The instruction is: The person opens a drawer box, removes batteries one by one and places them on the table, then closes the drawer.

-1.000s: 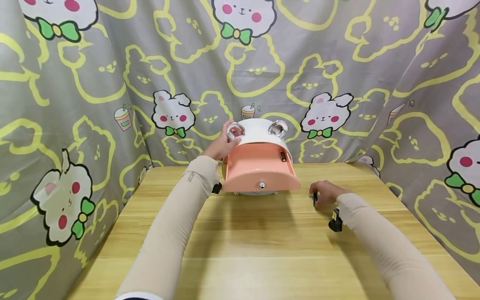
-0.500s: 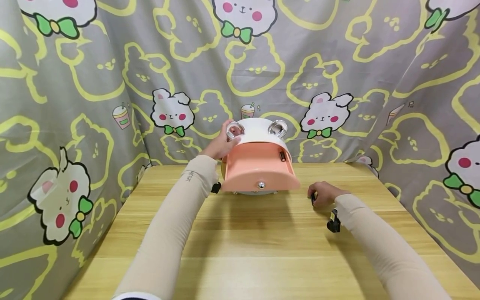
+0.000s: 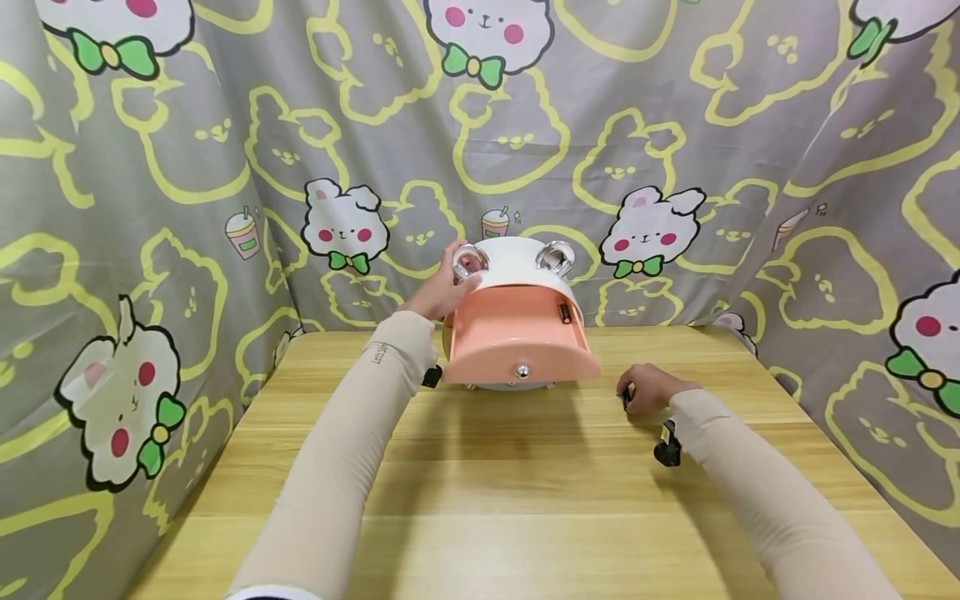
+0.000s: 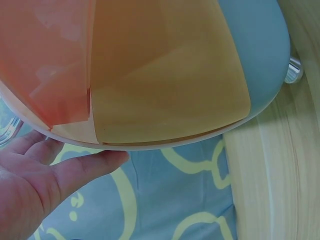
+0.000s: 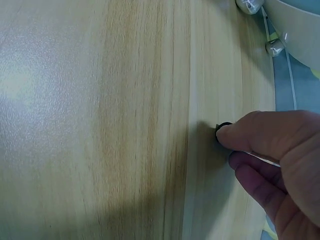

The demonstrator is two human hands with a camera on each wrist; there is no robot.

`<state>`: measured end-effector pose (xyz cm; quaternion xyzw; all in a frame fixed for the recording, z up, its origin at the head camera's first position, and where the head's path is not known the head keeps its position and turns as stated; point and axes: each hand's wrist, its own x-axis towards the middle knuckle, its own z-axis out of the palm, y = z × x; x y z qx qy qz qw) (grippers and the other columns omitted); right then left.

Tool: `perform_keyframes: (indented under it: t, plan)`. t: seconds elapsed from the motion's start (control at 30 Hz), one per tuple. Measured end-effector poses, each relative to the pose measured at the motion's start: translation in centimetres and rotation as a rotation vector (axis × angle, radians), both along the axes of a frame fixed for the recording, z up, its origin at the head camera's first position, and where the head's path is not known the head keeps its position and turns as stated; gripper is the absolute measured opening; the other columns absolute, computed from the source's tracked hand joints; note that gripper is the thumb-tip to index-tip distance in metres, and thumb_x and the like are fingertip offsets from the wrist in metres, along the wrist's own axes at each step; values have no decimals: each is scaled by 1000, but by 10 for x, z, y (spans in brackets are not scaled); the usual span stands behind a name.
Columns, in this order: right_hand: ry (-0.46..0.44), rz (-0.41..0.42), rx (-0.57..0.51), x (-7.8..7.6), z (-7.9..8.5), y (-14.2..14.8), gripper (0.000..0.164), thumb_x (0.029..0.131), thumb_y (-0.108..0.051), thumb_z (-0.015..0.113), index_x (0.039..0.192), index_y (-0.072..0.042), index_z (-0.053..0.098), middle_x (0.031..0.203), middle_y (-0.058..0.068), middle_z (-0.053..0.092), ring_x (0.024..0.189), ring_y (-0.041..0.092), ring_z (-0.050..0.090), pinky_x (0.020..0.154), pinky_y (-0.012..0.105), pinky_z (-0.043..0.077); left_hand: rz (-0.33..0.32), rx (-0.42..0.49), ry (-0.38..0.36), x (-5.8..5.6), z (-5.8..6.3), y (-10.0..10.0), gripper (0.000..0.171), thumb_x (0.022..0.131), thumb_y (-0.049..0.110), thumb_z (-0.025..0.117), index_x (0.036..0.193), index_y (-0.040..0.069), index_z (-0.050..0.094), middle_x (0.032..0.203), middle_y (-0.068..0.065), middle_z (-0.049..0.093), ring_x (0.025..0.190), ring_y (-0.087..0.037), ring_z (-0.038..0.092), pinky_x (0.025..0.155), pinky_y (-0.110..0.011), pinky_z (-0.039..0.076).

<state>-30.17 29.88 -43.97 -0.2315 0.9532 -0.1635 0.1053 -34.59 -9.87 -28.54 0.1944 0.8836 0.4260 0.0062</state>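
Note:
A rounded white storage box (image 3: 510, 254) with silver ring ears stands at the back of the table, its pink drawer (image 3: 517, 321) pulled out. Inside the drawer, by its right wall, lies a dark battery (image 3: 565, 313). My left hand (image 3: 442, 287) holds the box at its upper left, beside the ear; in the left wrist view the thumb (image 4: 95, 165) lies along the box's edge. Right of the box, my right hand (image 3: 651, 389) pinches a small black battery (image 3: 627, 398) close over the table. Fingers cover most of that battery in the right wrist view (image 5: 220, 131).
The wooden table (image 3: 510, 533) fills the lower view. A patterned curtain (image 3: 420, 150) hangs round its back and sides. The drawer's round silver knob (image 3: 522, 372) faces forward. Short silver feet (image 5: 274, 48) carry the box. A black wrist camera (image 3: 667, 446) hangs under the right wrist.
The right hand and battery show only a tiny leftward shift in the first half second, along with a slight shift of the whole view. The left hand, box and drawer stay as they were.

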Motion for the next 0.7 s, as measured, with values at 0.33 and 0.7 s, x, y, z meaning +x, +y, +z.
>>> perform_keyframes:
  t: [0.33,0.7]
  plan:
    - [25,12,-8,-3,-1,0,33,68,3,72,101,1,71,89,5,68,72,14,56,66,31,49,13,2,0,0,1,-2,75,99,38,52,152,32,0,139,-24,43,120,-39,48,105,-48,33]
    - [5,1,-26,6,6,3,39,69,2,75,107,5,66,105,18,65,83,25,61,70,36,52,4,2,21,2,-2,1,75,99,38,51,153,27,0,139,-24,42,120,-39,48,104,-48,35]
